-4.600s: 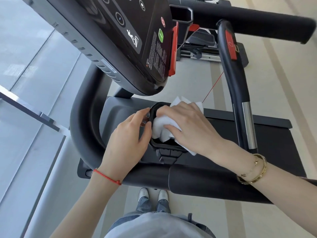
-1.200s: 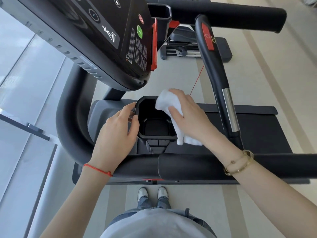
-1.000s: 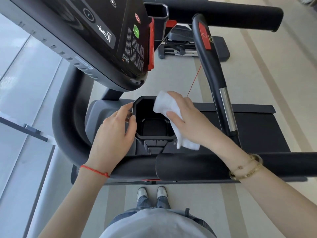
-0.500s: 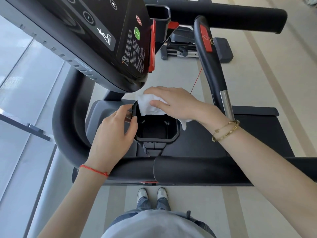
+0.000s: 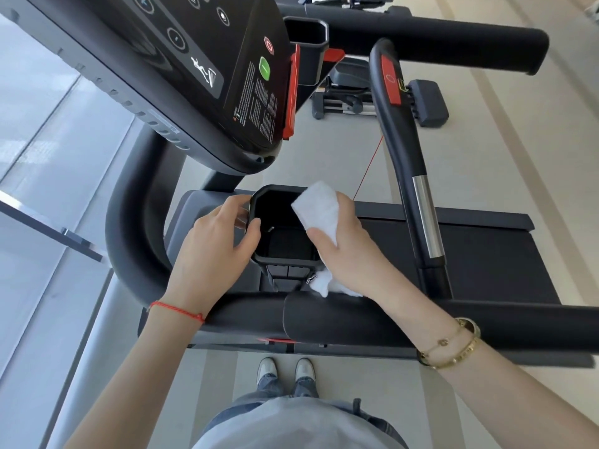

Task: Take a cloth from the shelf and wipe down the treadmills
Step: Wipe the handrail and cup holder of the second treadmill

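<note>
Handrail [image 5: 340, 315]: a padded black bar crossed nearest the person, both forearms reaching over it.
Left hand [image 5: 210, 251]: its fingers curled on the cup holder's [image 5: 285, 260] left rim, steadying it.
Right hand [image 5: 343, 241]: it gripped the white cloth [image 5: 316, 204], folded over the right rim.
Technique: pressing firmly along the rim, then down the inner walls, would likely clean best.
Console [image 5: 201, 59]: it hung beyond, apparently not yet reached.

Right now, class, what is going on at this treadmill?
A person stands at a treadmill and cleans its black cup holder. The right hand grips a white cloth and presses it against the holder's right rim. The left hand steadies the holder, with its fingers curled round the left rim. The console hangs above.
</note>
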A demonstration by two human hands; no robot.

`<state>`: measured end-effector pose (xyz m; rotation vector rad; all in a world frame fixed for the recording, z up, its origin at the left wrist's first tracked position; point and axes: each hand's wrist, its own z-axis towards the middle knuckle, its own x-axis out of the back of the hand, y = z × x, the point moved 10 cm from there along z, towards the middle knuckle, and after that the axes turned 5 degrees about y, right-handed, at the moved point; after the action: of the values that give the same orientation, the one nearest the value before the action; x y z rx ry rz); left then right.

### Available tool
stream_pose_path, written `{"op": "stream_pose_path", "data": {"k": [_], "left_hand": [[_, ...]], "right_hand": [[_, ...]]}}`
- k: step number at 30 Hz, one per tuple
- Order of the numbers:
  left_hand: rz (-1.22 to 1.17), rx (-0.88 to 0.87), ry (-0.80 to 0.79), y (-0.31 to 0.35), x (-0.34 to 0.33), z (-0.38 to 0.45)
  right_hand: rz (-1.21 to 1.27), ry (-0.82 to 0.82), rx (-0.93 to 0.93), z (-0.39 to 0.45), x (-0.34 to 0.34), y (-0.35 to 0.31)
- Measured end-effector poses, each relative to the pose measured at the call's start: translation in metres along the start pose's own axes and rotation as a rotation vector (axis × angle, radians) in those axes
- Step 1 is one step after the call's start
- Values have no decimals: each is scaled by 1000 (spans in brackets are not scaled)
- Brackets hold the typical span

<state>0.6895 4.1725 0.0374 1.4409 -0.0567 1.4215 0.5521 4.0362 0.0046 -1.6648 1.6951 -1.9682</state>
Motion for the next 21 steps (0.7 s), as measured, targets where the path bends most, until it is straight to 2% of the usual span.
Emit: {"op": "stream_pose_path", "data": {"k": [7,14,21], "left_hand": [[5,5,3,3,1,-1],[27,5,25,3,3,-2],[56,2,24,7,6,-2]], "right_hand": [[-40,-29,11,26,11,-17],[-3,-44,-36,-20,-7,-1],[-53,-74,19,30,9,-17]]}}
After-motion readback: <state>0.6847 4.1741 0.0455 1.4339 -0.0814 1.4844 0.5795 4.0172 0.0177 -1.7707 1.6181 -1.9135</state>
